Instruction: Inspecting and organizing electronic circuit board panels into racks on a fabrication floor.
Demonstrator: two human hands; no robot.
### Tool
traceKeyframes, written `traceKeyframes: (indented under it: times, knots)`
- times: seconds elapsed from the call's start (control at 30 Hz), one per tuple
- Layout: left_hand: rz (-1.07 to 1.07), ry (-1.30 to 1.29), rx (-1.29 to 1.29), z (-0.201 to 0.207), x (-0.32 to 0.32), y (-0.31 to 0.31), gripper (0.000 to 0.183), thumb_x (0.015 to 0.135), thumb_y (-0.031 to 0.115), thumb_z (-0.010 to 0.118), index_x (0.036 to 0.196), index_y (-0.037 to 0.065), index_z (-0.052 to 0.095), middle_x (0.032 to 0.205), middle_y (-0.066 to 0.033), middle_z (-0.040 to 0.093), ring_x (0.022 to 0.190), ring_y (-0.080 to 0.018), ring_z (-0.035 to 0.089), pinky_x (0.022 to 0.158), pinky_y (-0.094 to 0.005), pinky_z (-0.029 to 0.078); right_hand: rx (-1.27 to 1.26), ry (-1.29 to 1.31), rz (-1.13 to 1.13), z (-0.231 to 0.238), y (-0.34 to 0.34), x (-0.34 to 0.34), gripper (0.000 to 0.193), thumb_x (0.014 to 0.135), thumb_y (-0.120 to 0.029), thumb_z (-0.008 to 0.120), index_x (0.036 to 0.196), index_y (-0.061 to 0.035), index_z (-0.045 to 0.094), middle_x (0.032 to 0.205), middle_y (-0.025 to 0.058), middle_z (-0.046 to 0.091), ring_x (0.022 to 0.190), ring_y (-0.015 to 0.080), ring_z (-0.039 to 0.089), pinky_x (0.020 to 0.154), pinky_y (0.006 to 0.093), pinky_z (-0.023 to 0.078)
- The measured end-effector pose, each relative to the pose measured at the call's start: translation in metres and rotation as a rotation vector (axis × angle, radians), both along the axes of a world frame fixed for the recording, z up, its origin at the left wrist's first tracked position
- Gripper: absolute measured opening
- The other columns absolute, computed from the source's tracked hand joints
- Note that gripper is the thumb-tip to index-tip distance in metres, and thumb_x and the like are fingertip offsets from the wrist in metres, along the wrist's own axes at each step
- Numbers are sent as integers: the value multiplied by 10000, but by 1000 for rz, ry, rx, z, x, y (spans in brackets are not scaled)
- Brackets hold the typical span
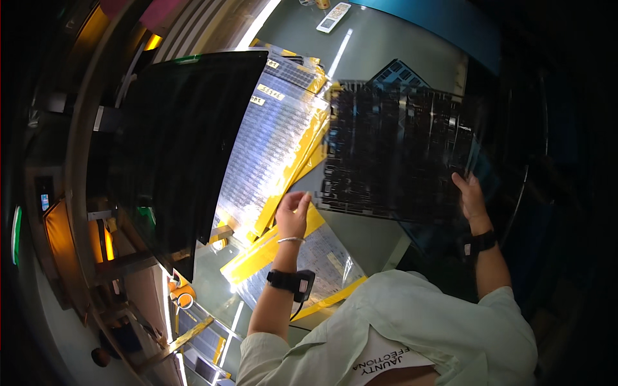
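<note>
Both hands hold up a dark, see-through perforated sheet (396, 151) w/ rows of small cut-outs, sitting center-right of the view, around 2 o'clock from the person's chest. Left hand (293, 213) pinches its lower-left corner at approx 7 o'clock of the sheet, fingers closed on the edge. Right hand (470, 196) grips the lower-right edge at approx 4 o'clock, fingers wrapped round it. Each wrist carries a black strap; the left one has a small black device (302, 284) on it.

Under the sheet, at its 9 o'clock, lies a fanned stack of clear sheets w/ yellow borders (277, 148) on the glossy table (373, 38). A big black monitor (183, 141) stands further left. A white remote-like unit (333, 17) lies at 12 o'clock, well apart.
</note>
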State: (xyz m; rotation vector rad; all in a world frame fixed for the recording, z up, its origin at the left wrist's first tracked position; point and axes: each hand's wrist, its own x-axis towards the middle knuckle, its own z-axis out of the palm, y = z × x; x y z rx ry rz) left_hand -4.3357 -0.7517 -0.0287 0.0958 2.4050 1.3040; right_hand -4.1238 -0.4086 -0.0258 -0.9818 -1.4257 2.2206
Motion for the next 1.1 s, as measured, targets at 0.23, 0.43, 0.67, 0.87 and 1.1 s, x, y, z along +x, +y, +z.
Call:
traceKeyframes:
  times: [0.23,0.43,0.67,0.87,1.1]
  knots:
    - [-262,812,-778,-28,-75,1,753,681,496,660,1232,34,438,1333,-214,335,1202,-387,344,985,-428,308,93,-302,9,-42,4,14,300,832,-110,569,1091,31,510,1009,75,582,911,153,550,830,266,418]
    - [-414,720,-969,-52,-92,15,694,771,437,587,1278,15,371,1322,-249,326,1196,-407,358,916,-437,394,165,-295,-81,-41,4,8,336,828,-69,563,1123,42,448,1042,109,575,923,167,555,828,265,429]
    - [-486,714,-804,-43,-91,3,430,849,233,500,1199,-7,433,1195,-247,463,1020,-380,522,810,-404,469,483,-695,27,-32,15,5,284,760,-88,623,976,-25,451,567,30,484,526,153,513,520,288,438]
    - [-139,566,-539,-29,-95,-20,240,875,170,463,1012,-3,558,872,-229,594,766,-341,590,647,-393,461,1083,-810,226,2,21,-18,303,737,-79,632,996,-44,479,667,84,504,590,183,527,573,299,430]
    - [392,458,-50,-30,-86,-46,305,918,222,445,1028,-45,544,837,-197,595,693,-246,551,653,-306,436,797,-70,455,13,1,-143,269,800,-103,585,1052,-17,555,835,105,613,758,164,597,691,274,471]
